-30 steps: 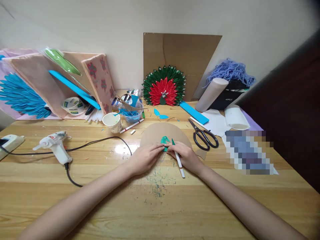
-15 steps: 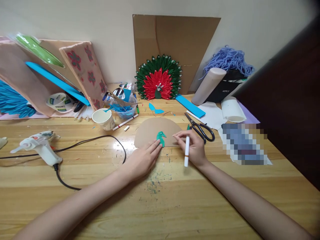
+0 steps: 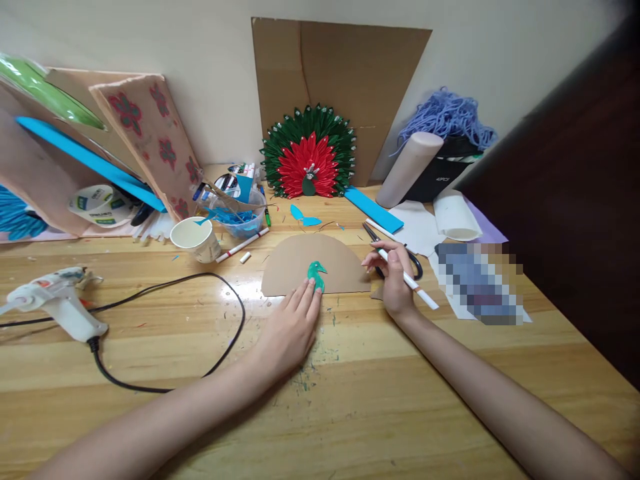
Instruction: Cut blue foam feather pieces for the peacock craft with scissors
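Observation:
A half-round piece of brown cardboard [image 3: 287, 263] lies flat on the wooden table. Near its straight edge rests a green bird-shaped cutout [image 3: 315, 268]. My left hand [image 3: 293, 320] is stretched out flat, its fingertips touching the cutout's lower part. Right of the cardboard, my right hand [image 3: 397, 283] is closed around a slim white marker [image 3: 419, 288], which slants down to the right. Black-handled scissors [image 3: 370, 231] lie just behind that hand, partly hidden by it. A small cardboard scrap [image 3: 378, 292] shows beside the wrist.
A hot glue gun [image 3: 63, 300] with a looping black cord lies left. Behind it stand a paper cup [image 3: 195, 240] and a plastic tub [image 3: 245, 223] of blue scraps. A red-and-green peacock fan [image 3: 310, 160] leans at the back. White rolls and blue yarn [image 3: 445, 117] stand right.
The marker in my right hand has swung from nearly upright to a slant, and the hand has moved slightly right across the scissors. My left hand stays on the cutout; the view has shifted.

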{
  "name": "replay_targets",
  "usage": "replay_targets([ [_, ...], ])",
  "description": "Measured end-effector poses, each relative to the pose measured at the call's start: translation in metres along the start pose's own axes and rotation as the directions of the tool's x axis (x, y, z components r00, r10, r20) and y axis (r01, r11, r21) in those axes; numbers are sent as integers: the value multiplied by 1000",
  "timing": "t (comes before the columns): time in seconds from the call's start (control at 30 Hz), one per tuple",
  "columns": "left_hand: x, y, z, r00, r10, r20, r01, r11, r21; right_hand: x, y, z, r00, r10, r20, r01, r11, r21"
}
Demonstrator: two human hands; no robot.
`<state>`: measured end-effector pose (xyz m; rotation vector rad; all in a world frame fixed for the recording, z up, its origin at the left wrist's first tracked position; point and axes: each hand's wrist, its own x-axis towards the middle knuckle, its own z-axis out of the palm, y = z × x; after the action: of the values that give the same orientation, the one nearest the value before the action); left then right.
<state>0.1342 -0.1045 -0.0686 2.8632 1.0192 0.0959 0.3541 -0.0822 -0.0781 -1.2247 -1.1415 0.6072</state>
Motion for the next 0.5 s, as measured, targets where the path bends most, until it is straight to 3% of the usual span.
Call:
replay_targets([
  [0.3,-2,1,-2,1000,-2,-10,2,1000,-9,2,6,-11,998,22,54,-18,998,-66],
  [0.4,-2,1,-4,1000,7,13,-7,1000,-7,5,10,-24,997,-24,76,40,975,-217],
  [0.5,-3,0,-4,1000,12,19,-12,1000,-5,5,7,-30,992,-128,14,126,944,-305],
])
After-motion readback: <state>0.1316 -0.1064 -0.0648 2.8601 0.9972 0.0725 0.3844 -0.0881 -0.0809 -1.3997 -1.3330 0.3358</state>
